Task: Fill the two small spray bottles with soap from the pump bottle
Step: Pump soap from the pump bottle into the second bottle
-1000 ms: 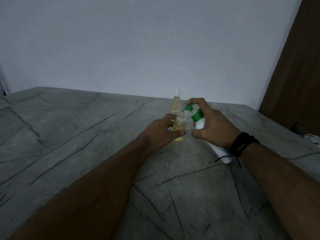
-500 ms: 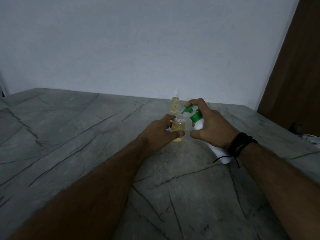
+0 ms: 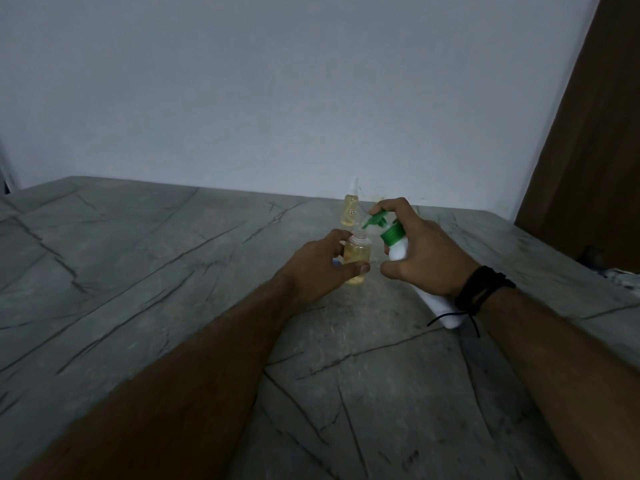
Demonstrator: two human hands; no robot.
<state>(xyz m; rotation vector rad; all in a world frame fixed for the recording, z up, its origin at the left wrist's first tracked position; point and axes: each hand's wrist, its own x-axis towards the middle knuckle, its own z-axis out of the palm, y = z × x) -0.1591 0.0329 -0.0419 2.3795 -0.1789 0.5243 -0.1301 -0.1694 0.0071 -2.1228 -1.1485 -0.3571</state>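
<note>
My left hand (image 3: 320,263) grips a small clear spray bottle (image 3: 356,254) with yellowish liquid inside and an uncapped neck. My right hand (image 3: 424,258) holds a white pump bottle (image 3: 401,251) with a green pump head (image 3: 375,221), tilted toward the small bottle. The forefinger rests on top of the pump, and the green nozzle tip sits just over the small bottle's mouth. A second small spray bottle (image 3: 350,211), capped and holding yellowish liquid, stands upright on the grey stone table (image 3: 173,289) just behind.
A plain pale wall rises behind the table's far edge. A brown door or panel (image 3: 595,133) stands at the right. Some dim items (image 3: 620,271) lie past the table's right edge. A black cord bracelet circles my right wrist.
The pump head has risen again after being pressed down half a second ago. Both hands and the small bottle stay in nearly the same place.
</note>
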